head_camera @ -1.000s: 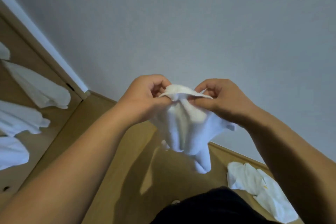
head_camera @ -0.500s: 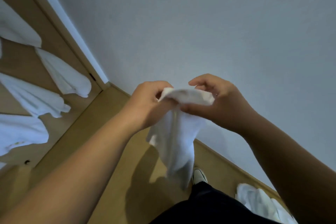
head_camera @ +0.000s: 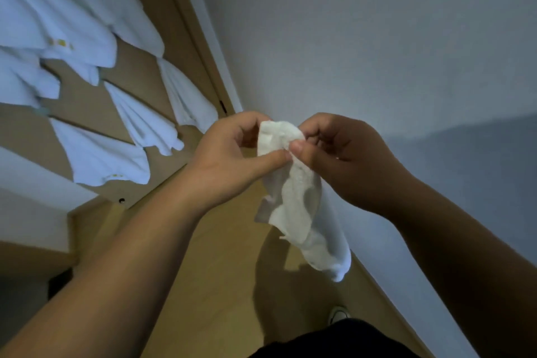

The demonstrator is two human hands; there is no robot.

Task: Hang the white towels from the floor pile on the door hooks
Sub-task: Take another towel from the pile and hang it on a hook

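A small white towel (head_camera: 302, 206) hangs in front of me, bunched at its top edge. My left hand (head_camera: 229, 160) pinches that edge between thumb and fingers. My right hand (head_camera: 343, 157) pinches the same edge from the right, thumb tip against the cloth. The rest of the towel droops below both hands. At the left, the wooden door (head_camera: 87, 102) carries several white towels (head_camera: 139, 122) hanging in rows. The hooks themselves are hidden under the cloth.
A pale grey wall (head_camera: 363, 38) fills the right and upper view. Light wooden flooring (head_camera: 220, 285) lies below my arms. The toe of a shoe (head_camera: 338, 314) and dark trousers (head_camera: 334, 340) show at the bottom. The white door frame (head_camera: 200, 23) runs diagonally beside the door.
My view has swung left toward the door, bringing more hung towels into sight. The floor pile has left the frame. Both hands have gathered the towel's top edge closer together.
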